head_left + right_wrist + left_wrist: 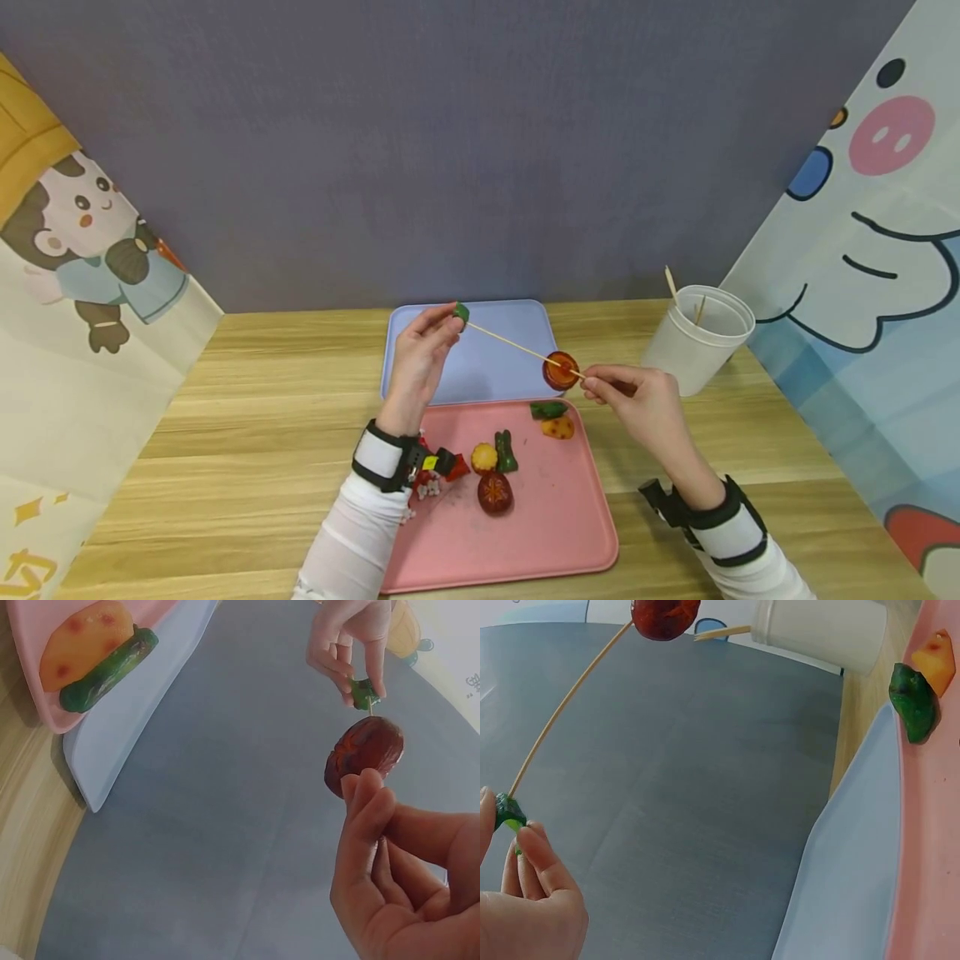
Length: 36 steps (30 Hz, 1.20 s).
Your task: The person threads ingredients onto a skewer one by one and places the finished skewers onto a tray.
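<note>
My left hand (420, 354) pinches a small green pepper piece (461, 313) between thumb and fingers, at the far end of a thin wooden skewer (510, 342). With its thumb and fingertips my right hand (637, 404) grips the other end of the skewer. Close to those fingers, a round brownish-red mushroom cap (371, 750) is threaded on the stick. In the left wrist view the skewer (566, 701) runs from the pepper piece (508, 808) up to the mushroom. Both hands are raised over the trays, the skewer slanting down to the right in the head view.
A pink tray (555, 525) carries another scored mushroom cap (495, 493), a yellow corn-like piece (484, 457), green pieces (506, 451), a spotted orange slice (557, 428) and red pieces (457, 468). Behind lies a blue tray (480, 367). At right stands a white cup (686, 354) with sticks.
</note>
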Motion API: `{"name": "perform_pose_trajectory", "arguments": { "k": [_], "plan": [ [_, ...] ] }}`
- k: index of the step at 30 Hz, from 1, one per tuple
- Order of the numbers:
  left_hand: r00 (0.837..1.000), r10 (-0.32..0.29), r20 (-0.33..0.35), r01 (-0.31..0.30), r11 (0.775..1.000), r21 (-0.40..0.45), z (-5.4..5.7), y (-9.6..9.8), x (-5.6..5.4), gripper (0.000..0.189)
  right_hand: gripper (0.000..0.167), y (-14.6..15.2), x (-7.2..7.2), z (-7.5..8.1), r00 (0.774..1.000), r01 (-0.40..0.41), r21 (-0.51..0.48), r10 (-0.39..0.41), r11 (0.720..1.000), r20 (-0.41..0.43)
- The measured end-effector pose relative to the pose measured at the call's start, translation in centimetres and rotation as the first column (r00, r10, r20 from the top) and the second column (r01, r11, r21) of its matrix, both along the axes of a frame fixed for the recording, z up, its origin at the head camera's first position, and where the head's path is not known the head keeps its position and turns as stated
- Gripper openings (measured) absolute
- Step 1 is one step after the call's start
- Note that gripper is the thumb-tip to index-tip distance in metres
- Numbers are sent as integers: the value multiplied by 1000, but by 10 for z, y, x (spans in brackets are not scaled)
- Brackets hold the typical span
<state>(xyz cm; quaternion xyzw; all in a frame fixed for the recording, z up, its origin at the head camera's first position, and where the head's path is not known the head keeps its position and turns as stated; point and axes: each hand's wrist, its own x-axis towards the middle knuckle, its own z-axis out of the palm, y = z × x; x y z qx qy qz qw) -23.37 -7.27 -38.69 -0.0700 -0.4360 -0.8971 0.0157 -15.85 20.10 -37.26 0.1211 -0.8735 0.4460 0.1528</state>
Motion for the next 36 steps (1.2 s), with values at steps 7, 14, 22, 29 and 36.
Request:
{"name": "perform_pose_trajectory", "arguments": {
  "k": [7,14,22,29,36],
  "plan": [
    [995,-95,-6,94,993,-68,-3,14,4,24,10,-6,2,-1,999,-38,-4,38,999,-16],
    [996,-91,-8,90,993,-82,-6,14,4,24,10,-5,1,-1,999,-42,-4,41,999,-23],
    [991,-133,26,135,979,-153,-7,26,6,28,10,-8,1,0,999,-32,13,32,999,-23],
    [991,-123,42,129,977,-170,-9,30,9,27,10,-8,2,0,999,-36,-5,36,999,-17],
    [987,-154,42,160,961,-227,-11,35,11,25,11,-8,2,-1,999,-28,-3,28,1000,-21]
  ]
}}
